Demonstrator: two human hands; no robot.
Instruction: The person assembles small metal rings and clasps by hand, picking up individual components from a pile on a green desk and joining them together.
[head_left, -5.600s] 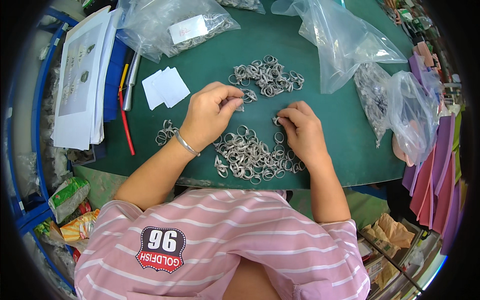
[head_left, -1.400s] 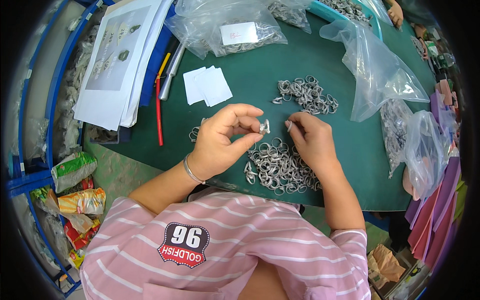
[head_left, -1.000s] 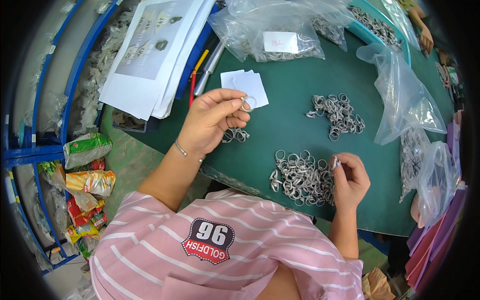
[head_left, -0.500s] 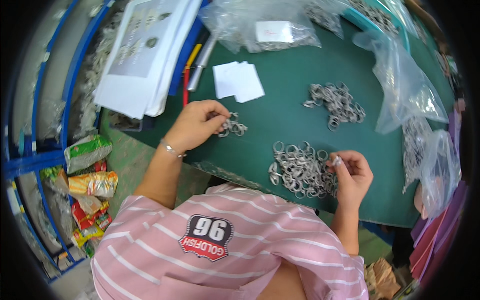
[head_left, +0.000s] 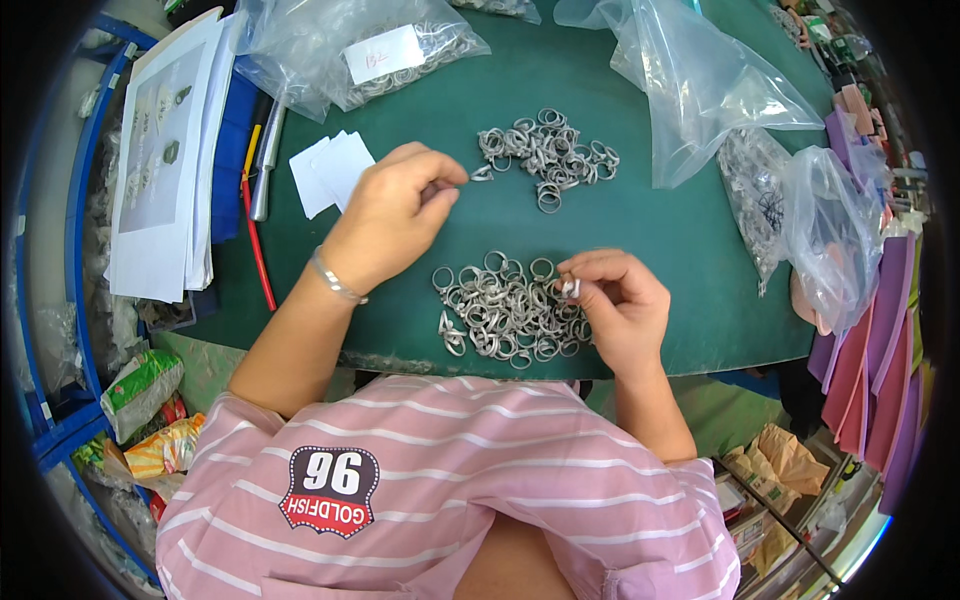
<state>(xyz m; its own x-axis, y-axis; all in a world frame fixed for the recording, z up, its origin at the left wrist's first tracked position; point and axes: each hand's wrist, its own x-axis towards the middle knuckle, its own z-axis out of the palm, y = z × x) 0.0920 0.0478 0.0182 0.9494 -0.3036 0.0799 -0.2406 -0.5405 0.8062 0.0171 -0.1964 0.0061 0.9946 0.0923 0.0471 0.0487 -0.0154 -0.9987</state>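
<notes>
My left hand [head_left: 392, 212], a silver bracelet at its wrist, hovers over the table left of the far heap of grey metal rings [head_left: 560, 150]. Its fingers are curled, with thumb and forefinger slightly apart and nothing visible between them. A single ring [head_left: 482, 174] lies just beyond the fingertips. My right hand [head_left: 628, 305] pinches a small grey metal ring [head_left: 570, 286] between thumb and fingers. That hand is at the right edge of the nearer, larger heap of rings [head_left: 505, 312], close to the table's front edge. What lies under my left hand is hidden.
White paper cards [head_left: 332, 170] lie left of my left hand. A red-and-yellow pen [head_left: 252, 215] and a stack of papers [head_left: 165, 160] are farther left. Clear plastic bags [head_left: 705, 90] and a labelled bag of rings [head_left: 400, 60] rest on the green table [head_left: 650, 225].
The view has shifted, so the table appears farther left. My left hand has moved away from a small cluster of rings toward the far heap. My right hand still pinches a ring beside the near heap.
</notes>
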